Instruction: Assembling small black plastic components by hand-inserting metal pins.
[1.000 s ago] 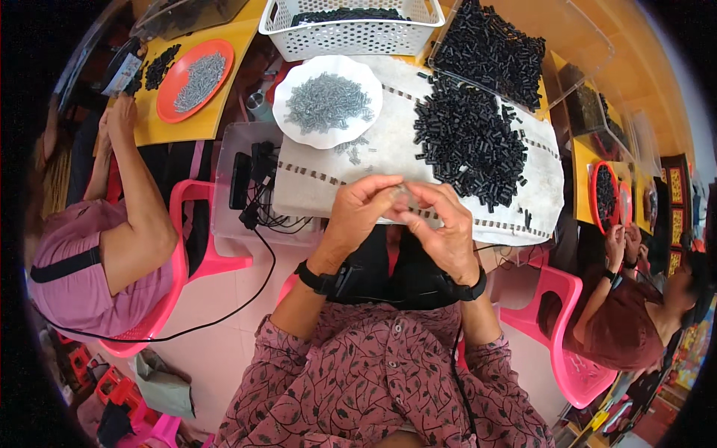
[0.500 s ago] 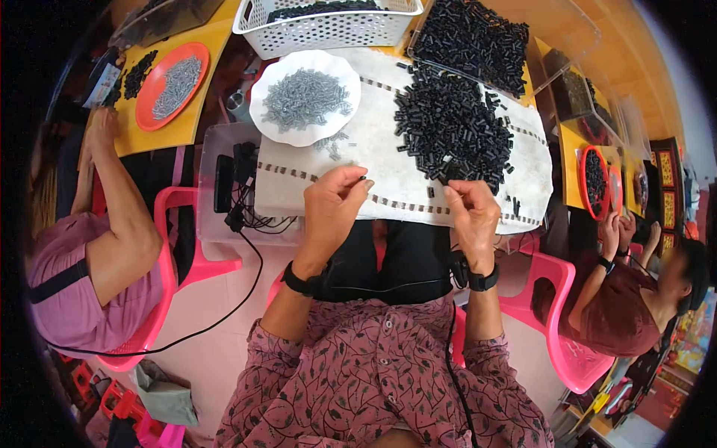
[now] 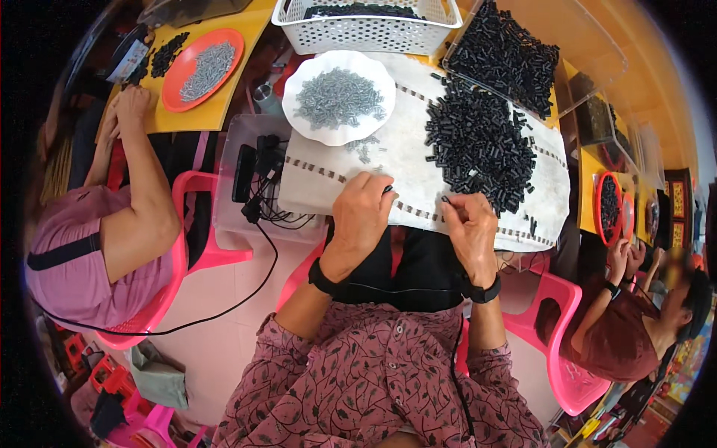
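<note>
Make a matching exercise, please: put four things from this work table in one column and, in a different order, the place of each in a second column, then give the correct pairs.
Things:
1. white scalloped plate of small grey metal parts
2. loose heap of short black plastic tubes
3. round orange plate of grey parts
4. white perforated plastic basket

Places:
A. on the yellow table, upper left
B. at the far edge, top centre
C. on the white cloth, left of the black heap
D. on the white cloth, beyond the right hand

Pairs: 1-C, 2-D, 3-A, 4-B

A white cloth [image 3: 418, 160] carries a white plate [image 3: 337, 97] and loose black tubes [image 3: 478, 145].
</note>
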### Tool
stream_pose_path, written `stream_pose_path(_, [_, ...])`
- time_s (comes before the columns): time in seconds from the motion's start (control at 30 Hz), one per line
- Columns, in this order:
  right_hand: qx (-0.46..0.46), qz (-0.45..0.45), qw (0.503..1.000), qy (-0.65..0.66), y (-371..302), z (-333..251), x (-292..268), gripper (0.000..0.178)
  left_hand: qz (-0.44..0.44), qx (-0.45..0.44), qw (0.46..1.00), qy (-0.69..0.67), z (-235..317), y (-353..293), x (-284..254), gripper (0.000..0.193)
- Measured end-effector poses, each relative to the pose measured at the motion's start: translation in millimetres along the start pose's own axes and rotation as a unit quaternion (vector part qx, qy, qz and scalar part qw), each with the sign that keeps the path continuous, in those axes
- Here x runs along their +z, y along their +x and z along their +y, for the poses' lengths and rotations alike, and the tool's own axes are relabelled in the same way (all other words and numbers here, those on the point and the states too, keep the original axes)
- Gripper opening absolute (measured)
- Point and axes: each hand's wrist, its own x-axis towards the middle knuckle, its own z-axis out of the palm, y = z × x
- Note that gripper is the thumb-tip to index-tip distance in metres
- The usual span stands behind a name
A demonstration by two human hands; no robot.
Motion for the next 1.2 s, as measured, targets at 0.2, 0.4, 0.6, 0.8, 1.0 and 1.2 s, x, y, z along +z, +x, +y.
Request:
stream_pose_path(0.2, [0.001, -0.022, 0.998, 0.055, 9, -19, 12, 0.012, 0.010, 0.010, 1.000, 0.009, 0, 1, -1, 0.023])
stream_pose_path(0.4, [-0.027, -0.031, 0.996, 0.076, 12, -23, 22, 0.012, 0.024, -0.034, 0.998, -0.051, -1, 4, 0, 0.022])
stream_pose_path(0.6, [-0.036, -0.043, 0.995, 0.088, 15, -34, 27, 0.010, -0.005, -0.134, 0.946, -0.296, -7, 2, 5, 0.015])
stream_pose_path(0.8, [-0.068, -0.072, 0.988, 0.122, 24, -41, 34, 0.008, -0.083, -0.206, 0.860, -0.459, -6, 5, 0, 0.016])
stream_pose_path(1.0, [-0.067, -0.113, 0.980, 0.149, 43, -56, 38, 0.007, 0.024, -0.244, 0.805, -0.540, -13, 13, -11, 0.018])
stream_pose_path(1.2, [-0.171, -0.058, 0.983, 0.021, 71, -33, 70, 0.011, 0.058, -0.246, 0.746, -0.616, -18, 21, -21, 0.016])
